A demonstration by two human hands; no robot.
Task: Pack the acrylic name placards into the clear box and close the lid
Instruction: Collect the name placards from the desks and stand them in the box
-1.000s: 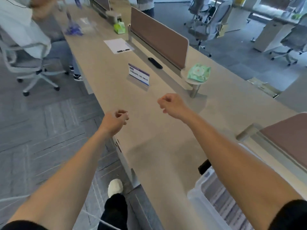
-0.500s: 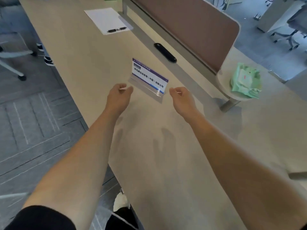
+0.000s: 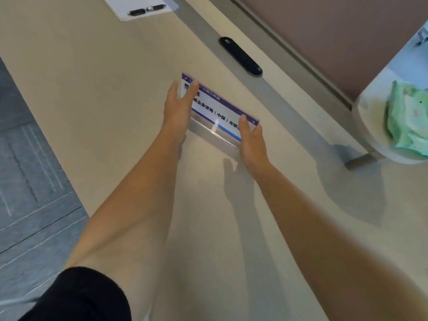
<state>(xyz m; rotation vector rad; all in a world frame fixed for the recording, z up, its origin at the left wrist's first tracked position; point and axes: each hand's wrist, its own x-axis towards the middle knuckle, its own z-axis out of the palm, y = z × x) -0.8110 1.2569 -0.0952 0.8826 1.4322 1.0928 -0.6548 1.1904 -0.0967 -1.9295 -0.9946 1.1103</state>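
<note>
An acrylic name placard (image 3: 217, 110) with a purple top band and black characters stands on the beige desk (image 3: 92, 84). My left hand (image 3: 178, 107) clasps its left end, thumb across the front face and fingers behind. My right hand (image 3: 251, 137) clasps its right end the same way. The placard's clear foot rests on the desk. The clear box is out of view.
A black oval cable port (image 3: 240, 57) lies just beyond the placard, along a brown divider panel (image 3: 335, 35). A sheet of paper with a pen (image 3: 146, 9) lies far left. A pack of green wipes (image 3: 407, 117) sits on a round shelf at right. Grey carpet lies to the left.
Both hands have reached forward from short of the placard and closed on its two ends. The head camera has moved closer to the desk.
</note>
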